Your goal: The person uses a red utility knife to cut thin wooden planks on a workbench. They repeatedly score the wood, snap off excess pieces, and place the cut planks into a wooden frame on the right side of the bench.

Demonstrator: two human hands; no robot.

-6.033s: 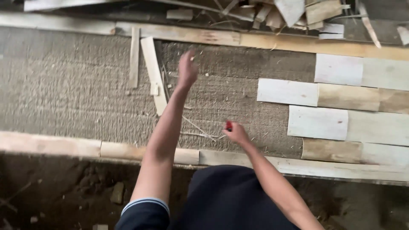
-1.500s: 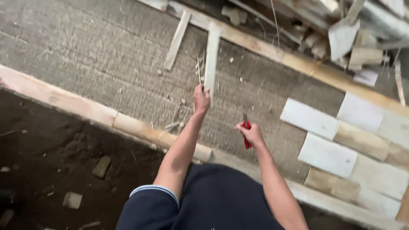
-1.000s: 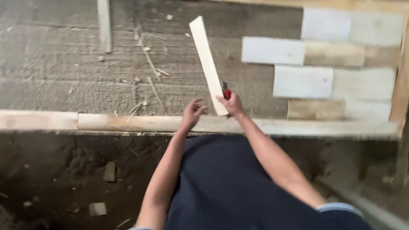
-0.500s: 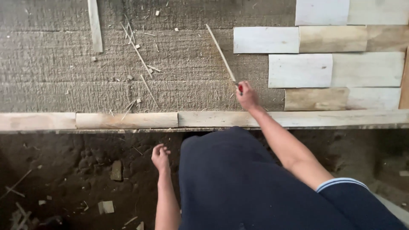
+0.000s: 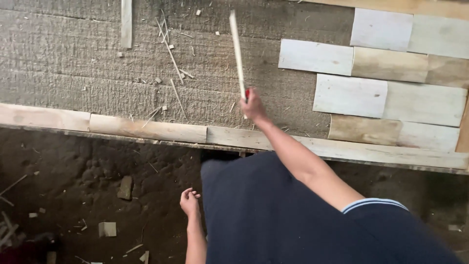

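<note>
My right hand (image 5: 254, 106) is stretched out over the grey woven mat (image 5: 73, 73) and grips a long thin wooden slat (image 5: 237, 49) seen edge-on, together with a small red-handled tool (image 5: 247, 93). The slat points away from me, up towards the top of the view. My left hand (image 5: 189, 203) hangs low beside my dark trousers (image 5: 273, 215), over the dirt floor, fingers loosely curled and holding nothing. A patch of pale and tan wooden tiles (image 5: 391, 83) lies on the mat to the right of my right hand.
A long wooden frame rail (image 5: 146, 129) borders the mat's near edge. Another slat (image 5: 126, 22) and wood shavings (image 5: 171, 54) lie on the mat at upper left. Dark dirt floor (image 5: 73, 195) below holds small wood offcuts (image 5: 124, 187).
My left hand let go of the slat and dropped to my side. My right hand now carries the slat alone, turned edge-on, and has shifted slightly toward the tiles.
</note>
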